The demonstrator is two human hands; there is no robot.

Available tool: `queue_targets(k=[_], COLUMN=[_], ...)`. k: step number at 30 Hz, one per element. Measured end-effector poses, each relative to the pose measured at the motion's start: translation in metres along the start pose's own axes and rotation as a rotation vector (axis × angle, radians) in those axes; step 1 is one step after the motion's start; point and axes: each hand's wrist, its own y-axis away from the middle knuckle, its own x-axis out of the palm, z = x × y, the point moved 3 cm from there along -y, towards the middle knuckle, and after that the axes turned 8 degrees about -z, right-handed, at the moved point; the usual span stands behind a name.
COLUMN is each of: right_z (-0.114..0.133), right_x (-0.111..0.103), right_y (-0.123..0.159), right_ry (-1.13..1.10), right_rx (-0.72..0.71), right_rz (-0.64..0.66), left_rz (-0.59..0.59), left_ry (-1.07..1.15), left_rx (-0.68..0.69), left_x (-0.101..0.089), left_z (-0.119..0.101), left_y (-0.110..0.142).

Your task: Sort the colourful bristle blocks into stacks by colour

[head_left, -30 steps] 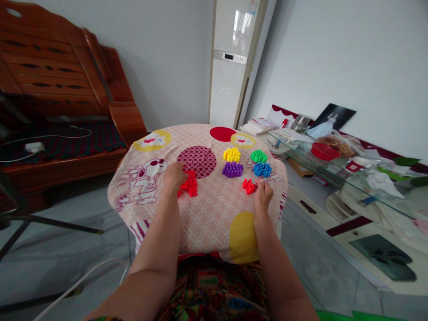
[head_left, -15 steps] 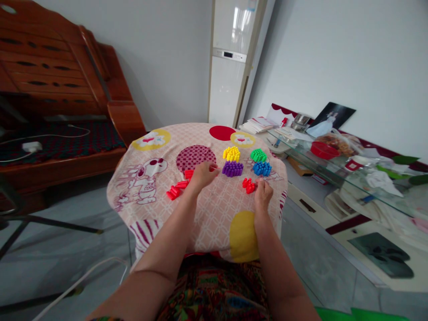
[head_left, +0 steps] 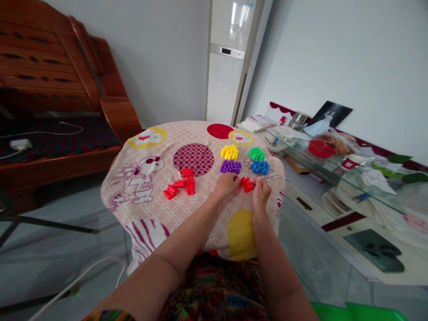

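A small cluster of red pieces (head_left: 246, 184) stands upright on the cloth-covered table (head_left: 203, 218), between my two hands. My left hand (head_left: 227, 185) is at the cluster's left side with its fingers pinched; what they hold is hidden. On the other side, my right hand (head_left: 261, 191) has curled fingers close to the red pieces, their contents also hidden. Just beyond are tight groups of purple pieces (head_left: 230, 166), yellow pieces (head_left: 229, 152), blue pieces (head_left: 260, 167) and green pieces (head_left: 256, 154). Several loose red pieces (head_left: 179, 183) lie on their sides further left.
To the right runs a glass shelf (head_left: 337, 171) crowded with papers, a red bowl (head_left: 321, 149) and bags. A wooden bench (head_left: 113, 111) stands at the left. Behind the table rises a tall white cabinet-like appliance (head_left: 224, 84). A white cable (head_left: 80, 281) crosses the floor.
My left hand has moved right, from near the loose red pieces to the upright red cluster. My right hand stays by the cluster. The view has shifted slightly.
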Motion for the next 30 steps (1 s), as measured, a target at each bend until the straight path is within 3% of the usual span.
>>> queue_targets(k=[9,17,30], right_z=[-0.001,0.0,-0.003], right_x=[0.0,-0.001,0.0], right_y=[-0.001,0.0,-0.001], right_ry=[-0.018,-0.008,-0.013], right_rx=[-0.009,-0.013,-0.009], right_rz=[-0.001,0.01,0.018], left_rz=[-0.063,0.009,0.015], left_ry=[0.154,0.286,0.23], left_rx=[-0.018,0.058,0.169], left_x=[0.007,0.01,0.017], left_z=[0.006,0.018,0.02], left_y=[-0.005,-0.002,-0.004])
